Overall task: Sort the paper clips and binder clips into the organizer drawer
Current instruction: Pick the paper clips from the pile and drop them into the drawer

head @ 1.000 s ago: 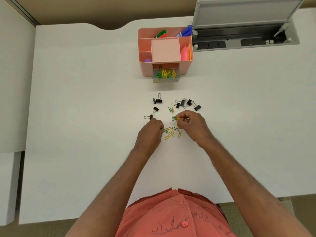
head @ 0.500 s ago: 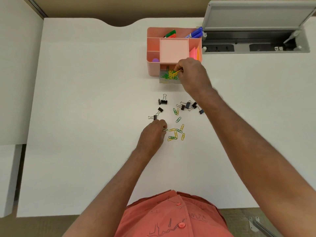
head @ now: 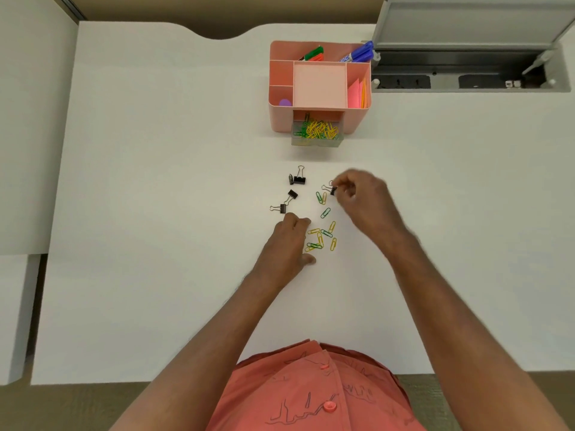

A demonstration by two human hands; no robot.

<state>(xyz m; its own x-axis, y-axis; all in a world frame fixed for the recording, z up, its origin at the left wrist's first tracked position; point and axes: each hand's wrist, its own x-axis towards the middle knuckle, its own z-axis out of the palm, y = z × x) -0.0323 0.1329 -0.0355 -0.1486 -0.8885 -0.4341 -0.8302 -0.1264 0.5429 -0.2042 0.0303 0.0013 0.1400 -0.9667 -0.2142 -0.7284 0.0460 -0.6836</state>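
Note:
A pink desk organizer (head: 281, 119) stands at the back of the white desk, and its clear drawer (head: 317, 142) is pulled out, holding yellow and green paper clips (head: 319, 129). Several loose paper clips (head: 325, 233) lie between my hands. Black binder clips (head: 299, 179) lie to their upper left. My right hand (head: 362, 197) pinches a black binder clip (head: 333, 190) at its fingertips and hides the other clips under it. My left hand (head: 289, 241) rests curled on the desk beside the paper clips.
The organizer's top compartments hold markers (head: 357, 54), pink sticky notes (head: 356, 94) and a purple item (head: 285, 102). A grey cable tray with its lid open (head: 466, 79) sits at the back right. The desk's left edge borders a lower white surface (head: 18, 150).
My right hand carried a yellow paper clip to the drawer, let it go there, and came back down to the binder clips. My left hand stayed by the loose paper clips.

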